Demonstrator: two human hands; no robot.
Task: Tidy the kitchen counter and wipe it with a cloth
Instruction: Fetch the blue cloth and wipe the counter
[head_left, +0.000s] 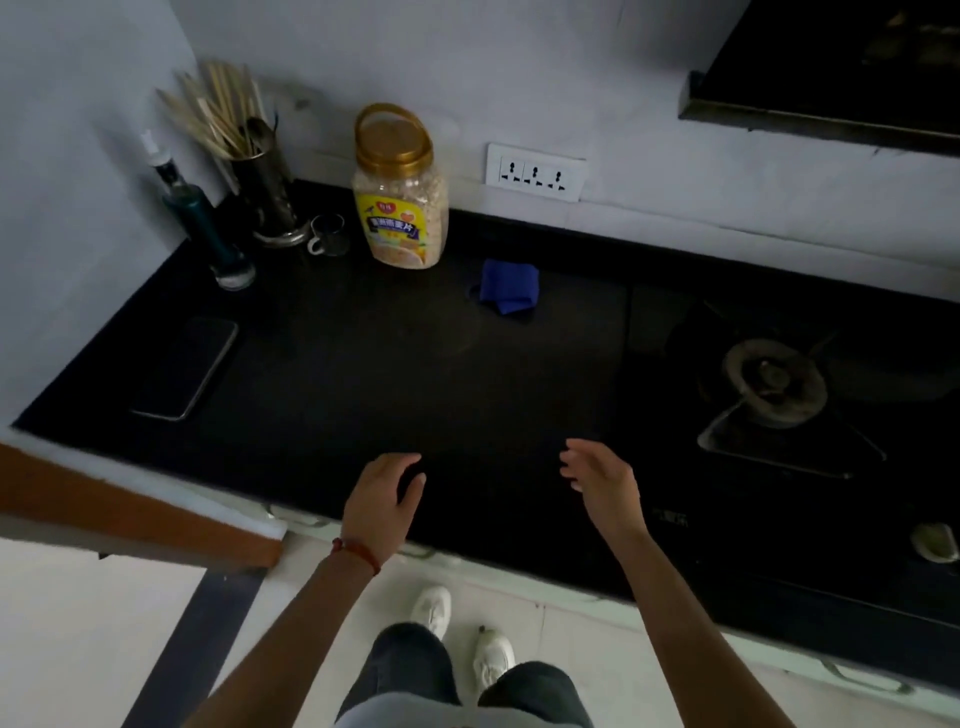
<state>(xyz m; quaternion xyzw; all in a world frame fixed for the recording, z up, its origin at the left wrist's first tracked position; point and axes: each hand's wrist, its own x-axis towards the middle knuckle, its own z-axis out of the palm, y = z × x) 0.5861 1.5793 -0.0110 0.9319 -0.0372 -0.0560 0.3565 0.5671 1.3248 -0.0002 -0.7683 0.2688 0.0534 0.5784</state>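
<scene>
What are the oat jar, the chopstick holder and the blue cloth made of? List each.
Oat jar: clear plastic, probably, since the oats show through; its gold lid and handle look like plastic too.
Chopstick holder: likely metal, dark with a shiny base rim.
Blue cloth: soft matte fabric, folded.

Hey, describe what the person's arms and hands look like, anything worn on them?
Both forearms are bare, with no sleeves in view. The left hand has a thin red string bracelet around its wrist. The right hand and its wrist carry nothing; no rings, gloves or watch are visible on either.
</scene>
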